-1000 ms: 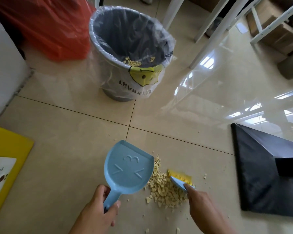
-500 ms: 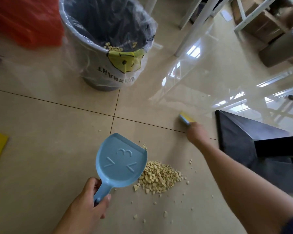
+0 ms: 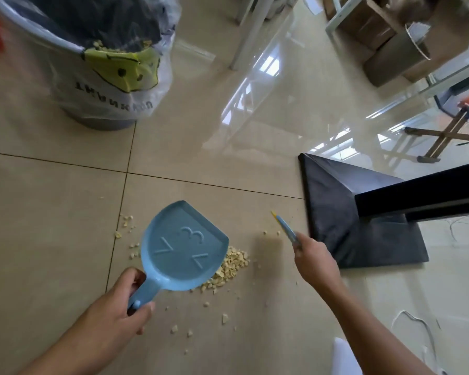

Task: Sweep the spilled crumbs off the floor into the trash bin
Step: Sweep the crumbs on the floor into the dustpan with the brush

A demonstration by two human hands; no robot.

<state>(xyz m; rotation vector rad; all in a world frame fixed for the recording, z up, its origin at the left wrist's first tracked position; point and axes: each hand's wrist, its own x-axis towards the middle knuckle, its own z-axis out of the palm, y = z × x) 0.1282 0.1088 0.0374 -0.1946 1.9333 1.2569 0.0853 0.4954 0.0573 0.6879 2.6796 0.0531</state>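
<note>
Left hand: my left hand (image 3: 122, 301) grips the handle of the blue dustpan (image 3: 183, 247), fingers curled round it; the pan is tipped up with its underside toward me, its lip down at the pile
Right hand: my right hand (image 3: 313, 262) pinches the handle of the small brush (image 3: 284, 226), which points away from me, right of the pile; it is blurred, and I cannot tell if it touches the floor (image 3: 52, 226)
Crumbs: the crumbs (image 3: 232, 263) lie heaped at the dustpan's right edge, partly hidden behind it; strays dot the tile to its left and nearer me
Trash bin: the trash bin (image 3: 92, 63) stands at the far left corner of the floor in view, clear liner over its rim, some crumbs caught on the fold
Open room: a stretch of tile runs from pile to bin, crossed by one tile joint (image 3: 201, 184)
Edges: a black stand base (image 3: 349, 212) sits just right of my brush hand; a white table leg (image 3: 251, 36) stands beyond; a loose cable (image 3: 423, 328) lies near right
</note>
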